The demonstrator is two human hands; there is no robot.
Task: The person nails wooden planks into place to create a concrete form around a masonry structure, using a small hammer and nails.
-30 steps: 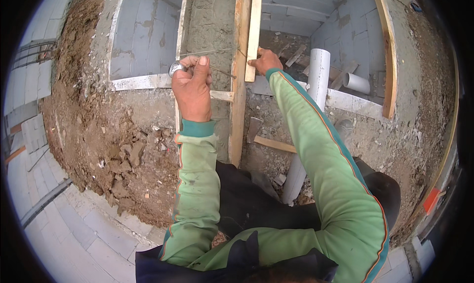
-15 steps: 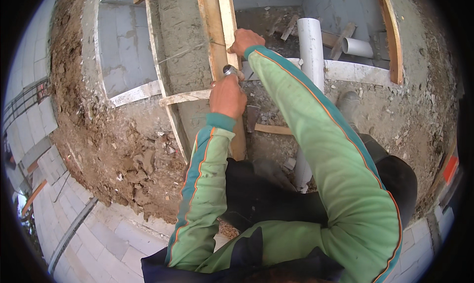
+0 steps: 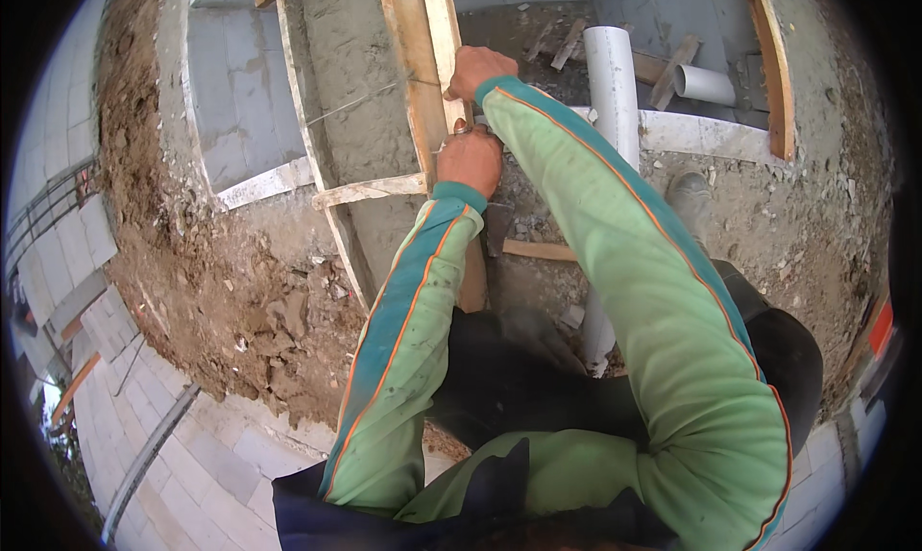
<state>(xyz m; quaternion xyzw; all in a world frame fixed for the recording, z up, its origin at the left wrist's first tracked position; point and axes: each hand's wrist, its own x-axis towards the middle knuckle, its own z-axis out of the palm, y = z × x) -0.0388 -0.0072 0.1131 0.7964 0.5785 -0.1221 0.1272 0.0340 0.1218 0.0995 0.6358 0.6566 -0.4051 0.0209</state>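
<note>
My right hand [image 3: 483,73] is closed over the edge of a narrow upright wooden board [image 3: 443,32]; its far fingers are hidden behind the wood. Just nearer, my left hand [image 3: 470,162] is curled round a small object with a shiny metal part [image 3: 461,128], mostly covered by the fingers, and rests against the same formwork. A thin wire [image 3: 353,103] crosses the grey concrete [image 3: 346,61] between the form boards and reaches the board beside my right hand. A short wooden crosspiece [image 3: 370,191] spans the form left of my left hand.
A white plastic pipe [image 3: 613,90] stands right of my hands, with a shorter pipe piece [image 3: 704,85] beyond it. Loose soil [image 3: 259,311] lies left of the form. Below my left hand is a wood offcut [image 3: 540,250]. Grey block walls [image 3: 245,90] surround pits.
My left hand has moved right and a little away from me, closer to my right hand, and has turned so the metal object shows less. My right hand stays at the board.
</note>
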